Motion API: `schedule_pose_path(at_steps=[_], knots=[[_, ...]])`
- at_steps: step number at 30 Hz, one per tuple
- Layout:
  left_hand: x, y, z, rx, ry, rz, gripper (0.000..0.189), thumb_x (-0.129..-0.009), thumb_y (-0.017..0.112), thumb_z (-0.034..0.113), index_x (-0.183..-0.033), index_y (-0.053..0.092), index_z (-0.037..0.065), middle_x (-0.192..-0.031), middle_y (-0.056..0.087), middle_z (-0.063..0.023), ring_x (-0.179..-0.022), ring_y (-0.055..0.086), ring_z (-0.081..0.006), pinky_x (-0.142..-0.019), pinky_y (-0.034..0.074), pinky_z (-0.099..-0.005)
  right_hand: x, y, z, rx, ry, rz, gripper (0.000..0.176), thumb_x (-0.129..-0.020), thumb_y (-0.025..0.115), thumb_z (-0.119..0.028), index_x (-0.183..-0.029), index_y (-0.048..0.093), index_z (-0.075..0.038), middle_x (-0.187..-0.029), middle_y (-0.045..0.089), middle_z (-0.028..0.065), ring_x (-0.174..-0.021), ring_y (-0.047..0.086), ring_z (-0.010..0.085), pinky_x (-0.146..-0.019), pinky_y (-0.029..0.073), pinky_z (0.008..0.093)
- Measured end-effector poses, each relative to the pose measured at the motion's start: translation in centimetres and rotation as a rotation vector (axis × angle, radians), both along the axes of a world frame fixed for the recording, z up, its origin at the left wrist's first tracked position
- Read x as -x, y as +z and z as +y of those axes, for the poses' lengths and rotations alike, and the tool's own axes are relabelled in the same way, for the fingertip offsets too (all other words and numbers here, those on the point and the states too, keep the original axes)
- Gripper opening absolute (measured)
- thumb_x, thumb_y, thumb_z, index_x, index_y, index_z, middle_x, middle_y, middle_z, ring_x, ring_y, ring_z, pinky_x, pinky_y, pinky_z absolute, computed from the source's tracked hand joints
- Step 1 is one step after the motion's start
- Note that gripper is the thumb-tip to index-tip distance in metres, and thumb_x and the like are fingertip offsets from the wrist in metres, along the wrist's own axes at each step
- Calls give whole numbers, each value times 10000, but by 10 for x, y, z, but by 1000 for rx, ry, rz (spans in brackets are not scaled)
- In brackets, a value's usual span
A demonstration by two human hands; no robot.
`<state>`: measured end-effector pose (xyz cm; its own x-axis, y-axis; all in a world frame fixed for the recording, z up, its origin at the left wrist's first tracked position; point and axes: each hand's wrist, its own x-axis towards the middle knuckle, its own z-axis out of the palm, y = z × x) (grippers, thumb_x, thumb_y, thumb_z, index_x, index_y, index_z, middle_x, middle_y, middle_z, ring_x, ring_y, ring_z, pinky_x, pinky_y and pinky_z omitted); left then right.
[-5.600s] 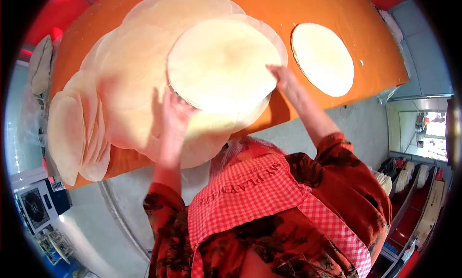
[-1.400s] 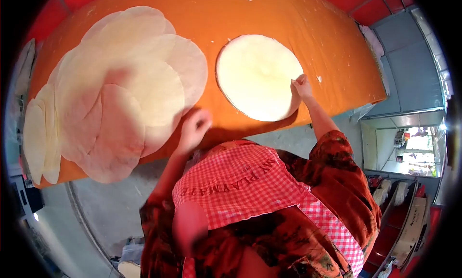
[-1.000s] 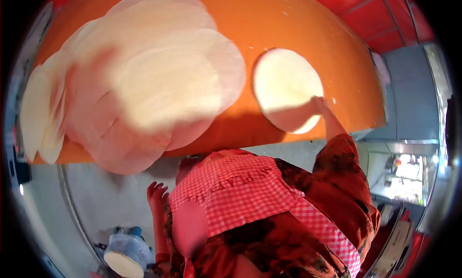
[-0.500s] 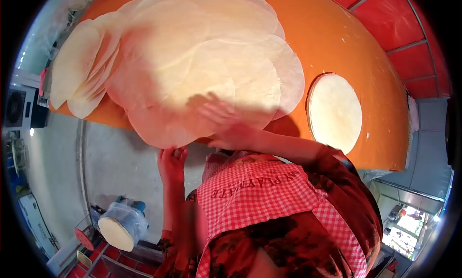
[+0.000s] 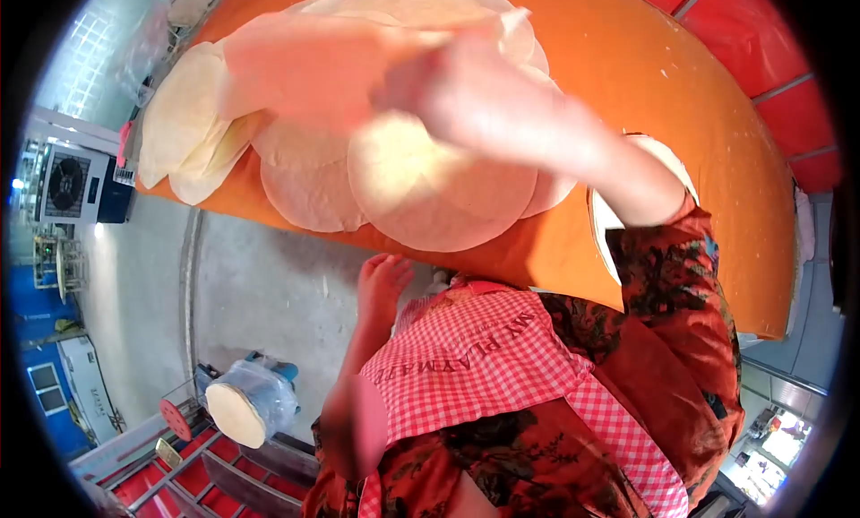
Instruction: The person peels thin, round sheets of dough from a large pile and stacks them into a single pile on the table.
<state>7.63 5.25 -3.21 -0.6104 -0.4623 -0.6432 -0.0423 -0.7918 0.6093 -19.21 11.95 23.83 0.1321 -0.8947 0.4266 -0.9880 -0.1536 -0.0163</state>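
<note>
Sheets (image 5: 309,182) on the table (image 5: 699,97) are seemingly now being worked, its right-end stack (image 5: 603,218) released; the right hand (image 5: 448,83) is blurred, grip impossible to tell; the left hand (image 5: 385,280) is held empty by the table's edge.

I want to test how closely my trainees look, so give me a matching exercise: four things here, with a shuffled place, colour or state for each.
1. Right hand
2. Left hand
3. Apron
4. Tabletop

A. Orange
B. Above the spread of thin round sheets
C. Red-and-white checked
D. By the near edge, holding nothing

Pairs: 1-B, 2-D, 3-C, 4-A
</note>
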Motion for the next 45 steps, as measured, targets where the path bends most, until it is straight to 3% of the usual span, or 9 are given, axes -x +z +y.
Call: schedule_pose_path(at_steps=[8,13,21,30,34,35,39,41,45], knots=[[22,-4,12,74,-72,-26,345,-901,598,106,-1175,408,14,-1088,596,-154,-984,628,-255,-836,532,-353,-36,-267,97,-497,-309,-52,284,-736,544,-88,-1002,618,-21,-914,610,93,-837,629,254,-603,543,353],[32,-8,-2,6,-169,89,268,-915,563,117,-1139,462,9,-1057,603,-139,-937,635,-233,-822,532,-359,-68,-248,96,-158,-461,-208,389,-774,546,-86,-1158,587,-42,-1219,589,145,-1190,531,304,-871,521,379],[35,-7,-43,-55,-364,222,254,-910,541,167,-1133,514,48,-1026,622,-87,-926,625,-216,-834,517,-377,-122,-261,49,-152,-538,-264,396,-751,593,-173,-1127,610,-50,-1298,547,140,-1150,545,318,-876,511,366],[36,-9,-65,-117,-585,312,363,-944,516,205,-1268,482,44,-1191,581,-83,-1079,580,-218,-908,474,-381,-151,-243,4,-252,-780,-88,636,-720,681,-239,-1308,478,-106,-1255,566,126,-1047,607,297,-775,530,370],[46,-11,-77,-60,-612,322,438,-957,534,199,-1358,443,46,-1305,521,-80,-1139,548,-217,-896,478,-358,-83,-188,-12,-855,-1008,-398,373,-783,598,-209,-1100,659,-22,-1045,661,194,-992,637,312,-878,484,414],[46,-13,-82,-88,-617,342,430,-959,533,196,-1354,448,49,-1292,530,-77,-1132,554,-217,-898,479,-362,-43,-187,3,-494,-1074,-547,284,-798,558,-164,-975,710,-1,-985,685,196,-969,648,305,-822,511,404],[49,-7,-101,-188,-604,343,345,-969,510,183,-1290,484,61,-1196,579,-69,-1084,588,-229,-908,486,-388,60,-8,17,-238,-1146,-320,277,-797,598,-180,-1001,706,-26,-894,703,178,-830,680,285,-745,519,387],[59,-12,-110,-237,-583,353,326,-975,496,187,-1273,472,56,-1219,560,-91,-1100,582,-252,-920,486,-405,63,41,15,-132,-1063,191,256,-812,546,-187,-1005,706,-137,-848,664,203,-816,638,371,-738,515,452],[82,-13,-111,-278,-506,436,333,-969,510,187,-1262,450,39,-1250,506,-107,-1185,514,-288,-967,463,-436,24,15,29,-137,-1085,369,215,-824,571,-173,-972,726,-196,-729,652,144,-719,644,320,-618,508,435]])
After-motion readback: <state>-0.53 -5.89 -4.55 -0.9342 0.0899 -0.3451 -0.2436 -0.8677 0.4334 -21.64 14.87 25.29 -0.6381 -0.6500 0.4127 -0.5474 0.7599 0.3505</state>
